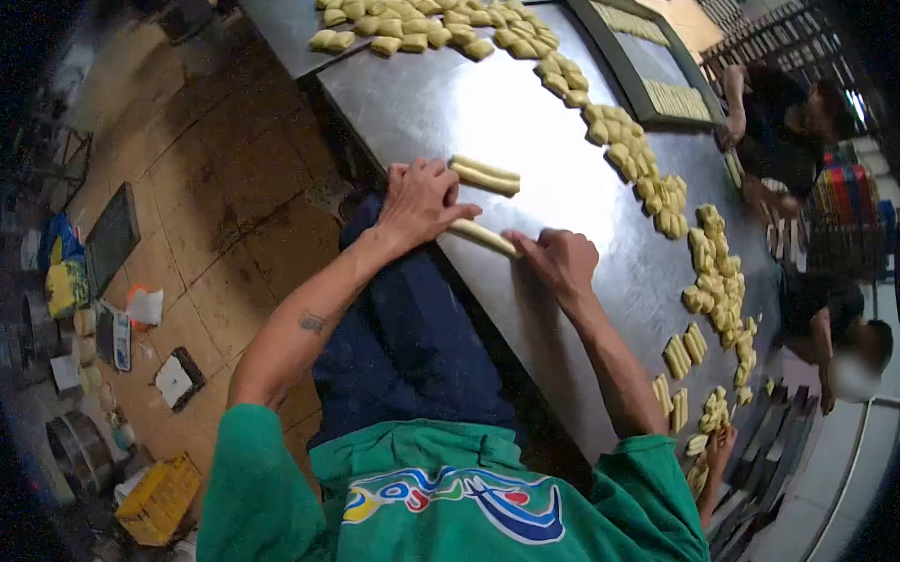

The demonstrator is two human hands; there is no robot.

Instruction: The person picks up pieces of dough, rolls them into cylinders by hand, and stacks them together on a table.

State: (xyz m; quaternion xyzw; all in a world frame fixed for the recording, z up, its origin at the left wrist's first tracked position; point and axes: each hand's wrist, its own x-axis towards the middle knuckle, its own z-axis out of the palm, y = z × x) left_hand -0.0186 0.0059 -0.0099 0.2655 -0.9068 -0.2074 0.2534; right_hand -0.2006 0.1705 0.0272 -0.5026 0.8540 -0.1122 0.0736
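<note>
A thin stick of pale yellow dough lies on the metal table near its front edge. My left hand is at its left end, fingers curled and thumb against the dough. At the right end, my right hand is closed like a fist, its thumb and finger on the tip. Just beyond, two more dough sticks rest side by side, close to my left fingers. What lies under my curled fingers is hidden.
Many dough pieces run in a long band across the metal table. A tray with rows of dough sticks sits at the far side. Co-workers stand along the opposite edge. A yellow crate is on the floor at left.
</note>
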